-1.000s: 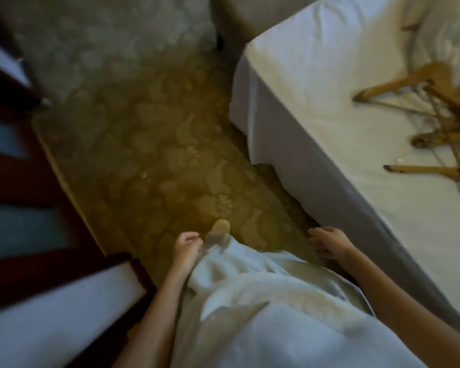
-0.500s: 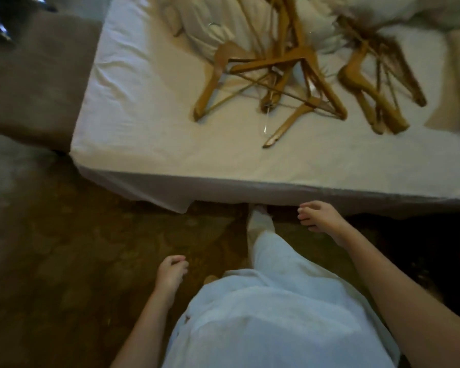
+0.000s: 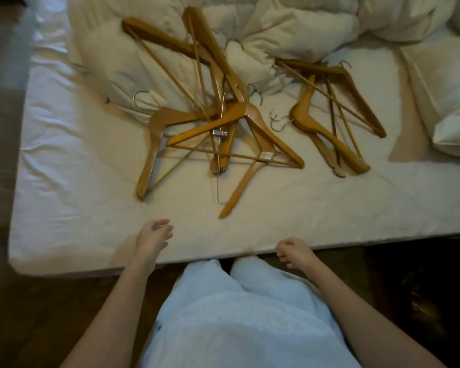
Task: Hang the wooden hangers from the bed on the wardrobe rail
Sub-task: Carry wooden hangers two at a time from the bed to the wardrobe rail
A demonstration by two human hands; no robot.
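The wooden hangers lie in two heaps on the bed (image 3: 91, 213), none of them lifted yet. The big pile (image 3: 218, 123) sits at about 12 o'clock from me, partly propped on the rumpled duvet (image 3: 290, 35); the small pile (image 3: 337, 115) is off at 1 o'clock, just left of a pillow (image 3: 446, 102).

I judge these to be stiff and fairly light, smooth varnished wood that could slide in a loose grip. They won't bend, but they are crossed over one another and their metal hooks and thin lower bars look ready to snag, so pulling one may drag its neighbours. The best hold, I think, is the thick neck just under a hook, or one shoulder arm, not the thin bar. The top hanger (image 3: 239, 120) of the big pile, with its hook (image 3: 255, 94) free and pointing to 12 o'clock, looks the easiest to lift clear.

My left hand (image 3: 153, 236) hovers over the sheet near the bed's edge, fingers loosely curled and holding nothing; the nearest hanger tip (image 3: 225, 212) lies at 2 o'clock from it, near but apart. My right hand (image 3: 294, 251) is at the mattress edge, also loosely curled and empty, with the small pile well away at 12 to 1 o'clock. The wardrobe rail is not in sight.
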